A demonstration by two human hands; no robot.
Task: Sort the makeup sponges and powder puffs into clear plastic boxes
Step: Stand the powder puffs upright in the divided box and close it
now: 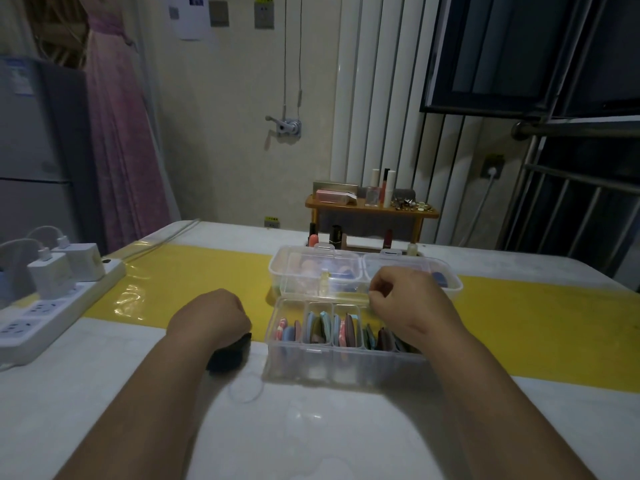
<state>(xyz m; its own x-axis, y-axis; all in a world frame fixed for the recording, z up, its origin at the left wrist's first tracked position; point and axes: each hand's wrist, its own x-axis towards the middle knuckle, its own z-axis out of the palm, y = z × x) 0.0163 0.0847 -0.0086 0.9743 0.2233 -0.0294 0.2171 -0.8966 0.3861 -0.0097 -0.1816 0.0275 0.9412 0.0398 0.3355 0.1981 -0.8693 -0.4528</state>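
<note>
The lid [323, 287] is pinched by the right hand [408, 303], a dark puff [227, 356] gripped by the left hand [211, 317]; the divided box [346, 362] is best steadied.

Fisted left hand [211, 317], knuckles up; right hand [405, 299] in a pinch.

The room is dim. A cream wall [225, 150] rises behind the white table [311, 427], which a yellow strip [536, 334] crosses. White vertical slats [374, 98] stand beside a dark window [512, 46] with metal bars [568, 209]. At left a pink curtain [121, 150] hangs next to a grey refrigerator [31, 150]. A small wooden shelf [332, 205] sits at the table's far edge.
</note>
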